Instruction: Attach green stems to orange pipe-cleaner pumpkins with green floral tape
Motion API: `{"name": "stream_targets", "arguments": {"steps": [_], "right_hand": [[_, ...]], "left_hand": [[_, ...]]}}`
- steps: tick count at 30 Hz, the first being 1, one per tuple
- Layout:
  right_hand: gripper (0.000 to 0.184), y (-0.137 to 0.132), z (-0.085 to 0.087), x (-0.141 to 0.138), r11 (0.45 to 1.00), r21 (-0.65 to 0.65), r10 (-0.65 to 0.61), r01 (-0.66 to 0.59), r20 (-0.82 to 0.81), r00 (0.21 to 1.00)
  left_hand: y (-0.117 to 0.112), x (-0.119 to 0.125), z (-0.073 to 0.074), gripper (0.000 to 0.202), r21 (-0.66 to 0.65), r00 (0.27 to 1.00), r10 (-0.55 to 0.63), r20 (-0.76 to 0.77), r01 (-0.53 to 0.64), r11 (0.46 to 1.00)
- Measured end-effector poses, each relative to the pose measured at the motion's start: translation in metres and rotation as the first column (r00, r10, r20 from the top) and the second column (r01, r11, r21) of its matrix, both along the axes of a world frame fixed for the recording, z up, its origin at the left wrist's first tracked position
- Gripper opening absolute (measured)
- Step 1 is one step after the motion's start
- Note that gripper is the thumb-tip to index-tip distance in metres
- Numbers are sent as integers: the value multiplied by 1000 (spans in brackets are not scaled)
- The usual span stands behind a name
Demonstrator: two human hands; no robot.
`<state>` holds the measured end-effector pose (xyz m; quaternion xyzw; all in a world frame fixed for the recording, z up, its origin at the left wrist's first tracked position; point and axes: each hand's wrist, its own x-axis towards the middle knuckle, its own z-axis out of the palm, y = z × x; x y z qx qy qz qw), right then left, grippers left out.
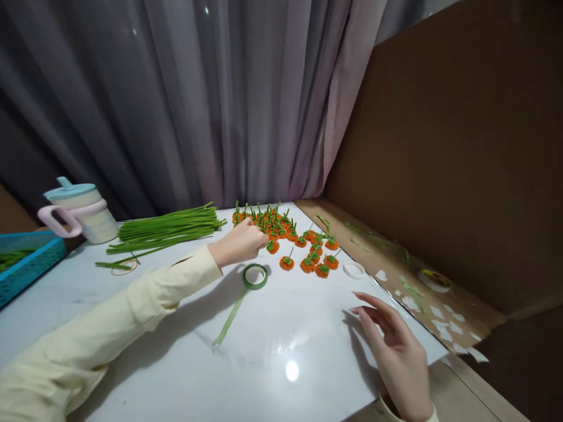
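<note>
My left hand point(244, 241) reaches across the white table to the near edge of a cluster of small fuzzy orange pieces with green tops and stems point(277, 221). Its fingers are closed, with the tips beside one orange piece point(273, 247); what they pinch, if anything, is hidden. Several more orange pieces point(308, 265) lie to the right, some with thin wire stems. Below my left hand lies a roll of green tape point(255, 276), its loose strip trailing toward me. My right hand point(393, 351) hovers over the table's right side, fingers apart and holding nothing.
A bundle of green fuzzy stems point(171, 227) lies at the back left, near a handled tumbler point(94, 217) and a blue basket point(33, 269). A white ring point(353, 270) rests by the right edge. Beyond it, cardboard point(365, 249) holds paper scraps and a tape roll point(434, 280).
</note>
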<state>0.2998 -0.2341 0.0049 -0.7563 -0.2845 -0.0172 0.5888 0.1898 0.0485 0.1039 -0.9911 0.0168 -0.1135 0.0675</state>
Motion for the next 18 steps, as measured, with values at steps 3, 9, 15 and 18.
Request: {"name": "stream_targets", "arguments": {"steps": [3,9,15,18], "right_hand": [[32,-1,1,1,998,67,-8,11,-40,999],[28,-7,-5,2,975,189,-92,119,-143,985],[29,-8,-7,3,970,199,-102,140,-193,976],[28,-8,-7,4,972,186,-106,146,-209,972]], "left_hand": [[2,30,-3,22,61,997,19,-78,-14,998],[3,43,-2,18,-59,973,-66,-222,54,997],[6,32,10,18,-418,907,-142,-397,-41,907],[6,27,9,14,-540,876,-133,-464,-161,826]]}}
